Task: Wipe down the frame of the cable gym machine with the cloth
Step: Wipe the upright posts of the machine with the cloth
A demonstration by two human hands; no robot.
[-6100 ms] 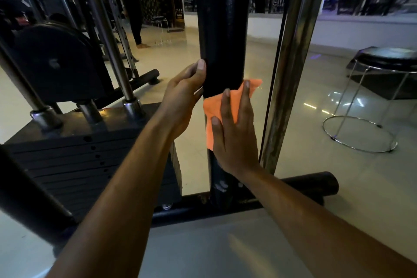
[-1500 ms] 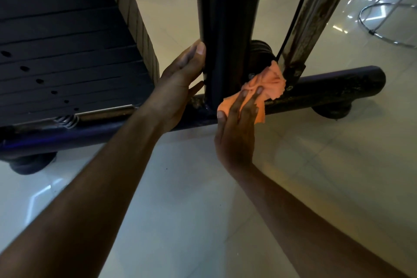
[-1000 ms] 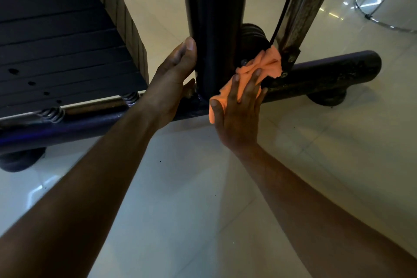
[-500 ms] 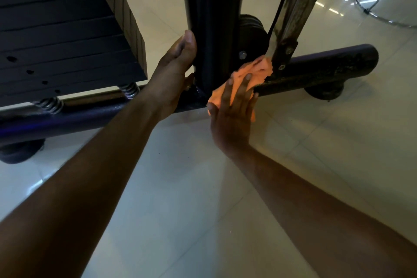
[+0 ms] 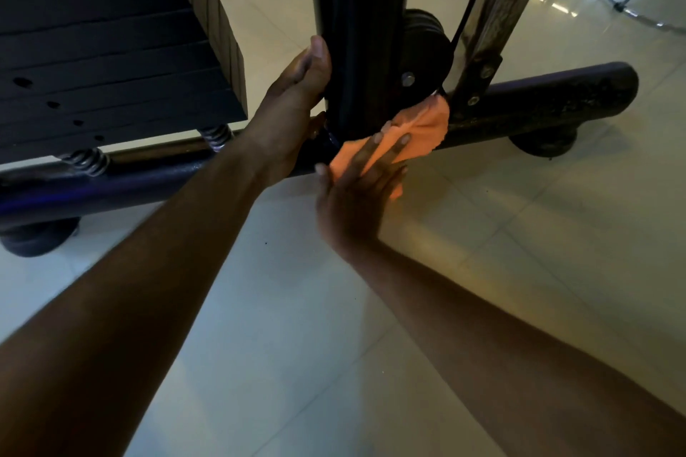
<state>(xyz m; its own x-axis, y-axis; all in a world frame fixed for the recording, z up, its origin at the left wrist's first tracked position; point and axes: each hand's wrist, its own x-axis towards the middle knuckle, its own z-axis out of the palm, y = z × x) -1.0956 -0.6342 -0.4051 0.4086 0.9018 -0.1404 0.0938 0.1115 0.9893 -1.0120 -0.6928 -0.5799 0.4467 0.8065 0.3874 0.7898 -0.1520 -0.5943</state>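
cloth [image 5: 415, 130]: orange, crumpled, lying against base joint | frame [image 5: 356, 30]: black upright post standing on dark floor bar [image 5: 538, 104]

An orange cloth [image 5: 408, 130] glows against the black upright post [image 5: 356, 30] and dark base tube [image 5: 538, 100] (its top edge tinged purple) of the machine. The weight stack [image 5: 104, 48] is black with pale sides; the glossy floor tiles [image 5: 519, 234] are cream.
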